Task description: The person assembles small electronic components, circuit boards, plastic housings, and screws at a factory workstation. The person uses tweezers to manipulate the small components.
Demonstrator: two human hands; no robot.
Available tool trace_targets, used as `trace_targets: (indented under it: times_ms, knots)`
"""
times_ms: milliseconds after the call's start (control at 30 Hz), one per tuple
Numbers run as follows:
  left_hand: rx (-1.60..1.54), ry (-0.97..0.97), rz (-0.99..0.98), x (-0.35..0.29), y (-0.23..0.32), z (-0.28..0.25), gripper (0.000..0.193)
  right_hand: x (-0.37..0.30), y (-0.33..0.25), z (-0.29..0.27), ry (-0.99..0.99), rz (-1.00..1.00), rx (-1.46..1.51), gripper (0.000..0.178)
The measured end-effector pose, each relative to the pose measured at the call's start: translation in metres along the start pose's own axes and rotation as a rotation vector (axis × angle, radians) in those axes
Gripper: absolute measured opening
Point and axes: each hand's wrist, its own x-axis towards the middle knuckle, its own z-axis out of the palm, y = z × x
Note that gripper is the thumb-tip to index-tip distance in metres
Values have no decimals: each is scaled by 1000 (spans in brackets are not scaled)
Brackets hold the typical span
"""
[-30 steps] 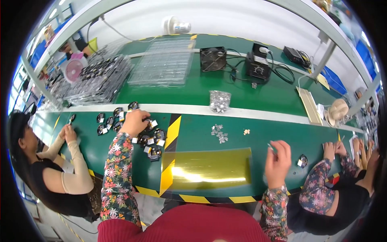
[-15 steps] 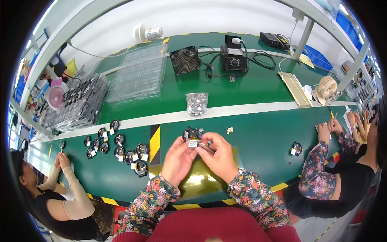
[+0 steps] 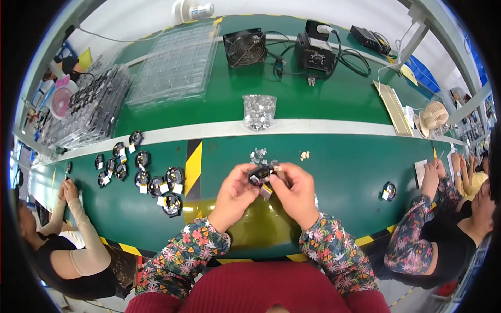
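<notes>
In front of me, over a shiny yellow film sheet [image 3: 261,232], both hands hold one small black electronic module [image 3: 257,176]. My left hand [image 3: 233,197] grips its left side, fingers curled round it and thumb underneath. My right hand [image 3: 297,195] pinches its right side, thumb on the near face. A small flat tab [image 3: 266,191] hangs below the module between my thumbs. Whether a small tool is in my right fingers I cannot make out. Just beyond my hands lie several small grey pieces [image 3: 258,154]; small beige pieces [image 3: 305,155] lie to their right.
Several similar modules with white tabs [image 3: 157,186] lie left of the striped tape; another module [image 3: 389,191] is at right. A bag of small parts [image 3: 259,112] rests by the white rail [image 3: 323,127]. Behind stand a square fan [image 3: 245,48] and a black control box [image 3: 315,56]. People work at both sides.
The module has been turned in my hands: its white label faced up earlier, and now its dark body does. The grey pieces show more fully now. The whole view has shifted slightly.
</notes>
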Motion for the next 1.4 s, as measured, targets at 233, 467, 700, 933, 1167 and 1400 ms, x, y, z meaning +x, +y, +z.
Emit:
trace_targets:
  times_ms: [233, 467, 700, 933, 1167, 1400]
  knots:
    - [208, 68, 72, 4, 9, 2, 37, -1, 3, 1, -111, 29, -25, 19]
    - [330, 115, -41, 1, 4, -5, 31, -3, -5, 3, -43, -255, -236, 25]
    - [263, 89, -57, -1, 6, 1, 28, -2, -5, 6, -51, -339, -368, 21]
    - [295, 91, -57, -2, 5, 4, 27, -1, 4, 6, -9, -369, -364, 19]
    - [357, 63, -50, -3, 0, -1, 32, 0, 5, 7, -29, -360, -359, 20]
    - [379, 116, 37, -4, 2, 2, 29, 1, 5, 6, -52, -401, -388, 22]
